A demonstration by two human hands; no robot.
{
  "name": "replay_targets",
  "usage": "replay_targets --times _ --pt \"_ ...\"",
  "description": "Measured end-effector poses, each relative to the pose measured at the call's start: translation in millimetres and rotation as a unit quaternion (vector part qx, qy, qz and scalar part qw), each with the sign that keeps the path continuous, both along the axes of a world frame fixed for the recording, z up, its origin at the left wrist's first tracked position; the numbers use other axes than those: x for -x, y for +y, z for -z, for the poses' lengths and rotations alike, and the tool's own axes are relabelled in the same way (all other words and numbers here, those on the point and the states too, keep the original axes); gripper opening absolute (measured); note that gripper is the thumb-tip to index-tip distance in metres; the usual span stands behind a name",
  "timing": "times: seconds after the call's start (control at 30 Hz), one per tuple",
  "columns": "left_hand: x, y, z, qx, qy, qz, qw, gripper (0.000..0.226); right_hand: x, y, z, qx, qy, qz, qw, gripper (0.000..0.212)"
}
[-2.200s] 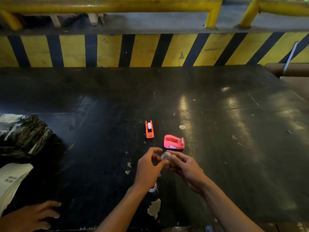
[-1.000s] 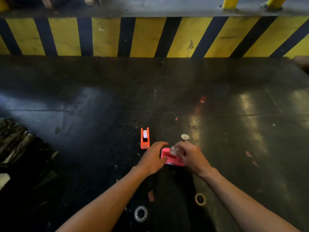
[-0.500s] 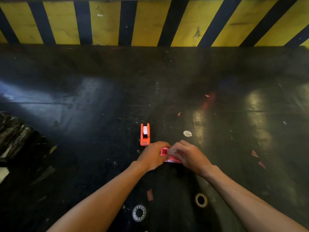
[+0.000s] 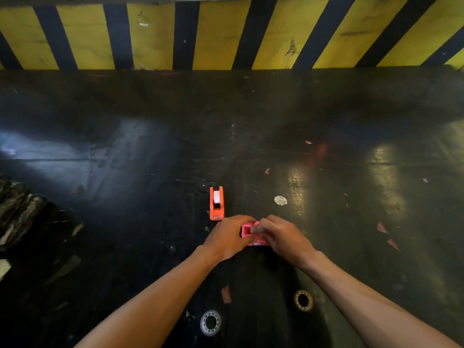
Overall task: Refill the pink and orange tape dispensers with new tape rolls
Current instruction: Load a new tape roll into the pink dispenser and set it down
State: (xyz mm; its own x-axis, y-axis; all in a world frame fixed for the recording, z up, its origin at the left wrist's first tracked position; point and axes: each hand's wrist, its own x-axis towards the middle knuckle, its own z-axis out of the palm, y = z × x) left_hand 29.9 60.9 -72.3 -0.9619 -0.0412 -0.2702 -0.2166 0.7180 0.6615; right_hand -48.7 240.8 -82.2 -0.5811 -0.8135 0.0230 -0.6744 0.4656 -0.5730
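The pink tape dispenser (image 4: 247,232) sits on the dark table (image 4: 150,146), mostly covered by both hands. My left hand (image 4: 227,238) grips its left side. My right hand (image 4: 281,236) presses down over its top; a small clear tape roll seen earlier in these fingers is hidden under them. The orange tape dispenser (image 4: 216,203) stands just beyond my left hand, with a white roll in it. Two ring-shaped tape cores lie near the front edge: a white one (image 4: 210,322) and a tan one (image 4: 303,300).
A yellow-and-black striped barrier (image 4: 226,33) runs along the table's far side. A crumpled dark bundle (image 4: 17,212) lies at the left edge. A small white round sticker (image 4: 280,200) and scattered paper scraps (image 4: 226,294) dot the surface.
Both hands moved forward from holding the clear roll above the table onto the pink dispenser. The view tilted down, and the other person's hand at the lower left left the frame.
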Motion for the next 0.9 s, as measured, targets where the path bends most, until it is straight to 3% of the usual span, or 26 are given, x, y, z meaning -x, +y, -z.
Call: replay_targets --times 0.17,0.27,0.4,0.9 --pt "5.1 -0.9 -3.2 0.001 -0.005 0.018 1.0 0.049 -6.1 -2.7 -4.4 -0.021 0.006 -0.004 1.0 0.022" --pt "6.8 -3.7 -4.4 0.006 -0.017 0.036 0.999 0.048 -2.2 -4.6 -7.9 -0.041 -0.02 0.001 0.999 0.014" --pt "6.9 -7.7 -2.5 0.023 -0.019 0.061 0.998 0.047 -4.5 -5.3 -10.1 -0.02 -0.101 0.075 0.992 0.02" --pt "6.6 -5.4 4.0 -0.005 0.011 0.007 1.0 0.034 -3.3 15.4 -15.9 -0.031 -0.213 0.273 0.938 0.022"
